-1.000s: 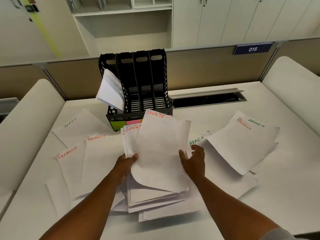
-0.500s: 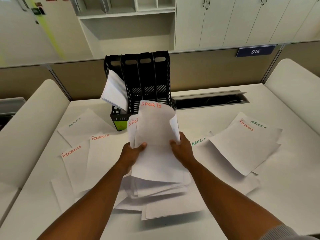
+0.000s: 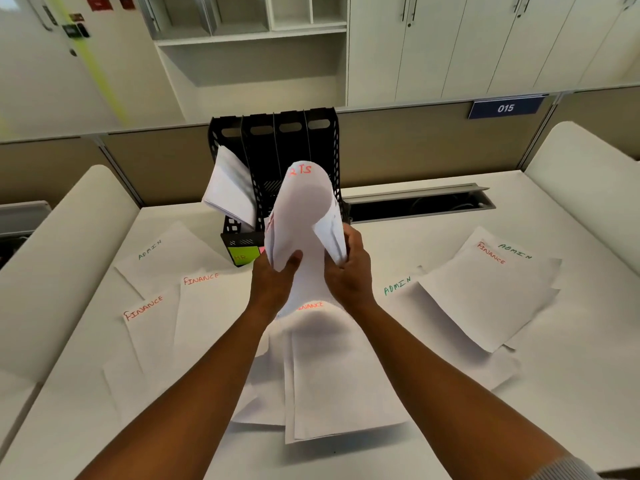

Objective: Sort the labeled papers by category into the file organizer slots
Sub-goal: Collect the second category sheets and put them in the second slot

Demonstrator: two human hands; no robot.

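Observation:
Both hands hold a curled bundle of SPORTS papers point(image 3: 304, 209) upright in front of the black file organizer point(image 3: 304, 133). My left hand point(image 3: 277, 282) grips the bundle's left edge and my right hand point(image 3: 349, 271) grips its right edge. The sheets bend inward, with red "TS" lettering showing at the top. The organizer's leftmost slot holds white papers point(image 3: 228, 188) leaning out. A green sticky label point(image 3: 242, 254) marks the organizer's front. Under my wrists lies a FINANCE sheet point(image 3: 329, 358) on a loose pile.
ADMIN point(image 3: 166, 261) and FINANCE papers point(image 3: 207, 306) lie at the left. More ADMIN and FINANCE sheets point(image 3: 485, 292) lie at the right. A cable slot point(image 3: 415, 202) is open behind the organizer. Partition panels point(image 3: 415, 143) border the desk point(image 3: 571, 410).
Both hands lifted the SPORTS sheets off the pile and moved them up toward the organizer, curling them together. A FINANCE sheet is now uncovered below.

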